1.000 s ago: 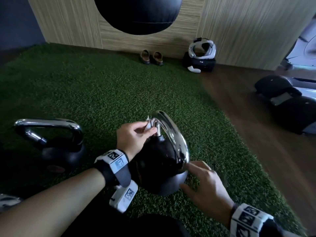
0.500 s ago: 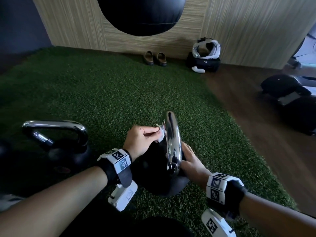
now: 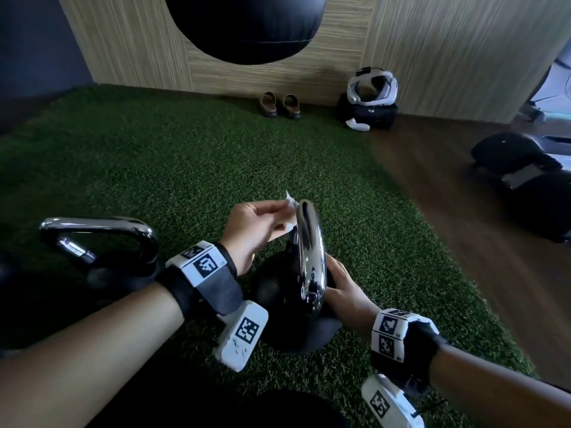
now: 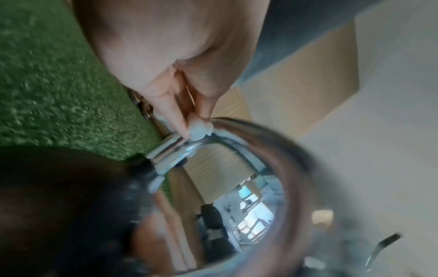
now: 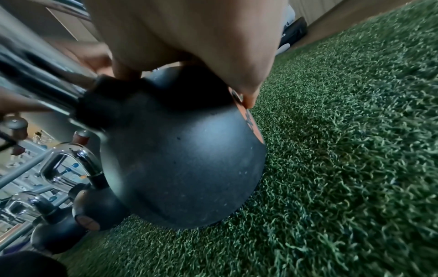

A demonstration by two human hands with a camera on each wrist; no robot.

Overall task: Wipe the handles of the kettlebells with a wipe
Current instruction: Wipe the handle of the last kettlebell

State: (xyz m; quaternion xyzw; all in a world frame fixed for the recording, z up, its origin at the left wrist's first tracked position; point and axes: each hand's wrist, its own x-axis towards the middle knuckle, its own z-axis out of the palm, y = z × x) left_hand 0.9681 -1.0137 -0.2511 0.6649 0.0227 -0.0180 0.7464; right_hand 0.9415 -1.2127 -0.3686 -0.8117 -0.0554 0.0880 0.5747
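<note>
Green turf floor [image 3: 185,168] carries everything here, with the black kettlebell [image 5: 180,159] sitting on it, probably turned edge-on so the chrome handle [image 3: 310,251] is easy to reach. Right hand [image 3: 346,291] is curled against the bell's side, bracing it so it won't roll. Left hand [image 3: 256,223] pinches the small white wipe [image 3: 290,208] against the handle's top. A second kettlebell [image 3: 102,251] waits just left. The orange label [image 5: 249,120] is too blurry to read.

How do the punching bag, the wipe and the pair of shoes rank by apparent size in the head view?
1. punching bag, but it hangs nearer the camera
2. shoes
3. wipe, partly hidden by the left hand
</note>
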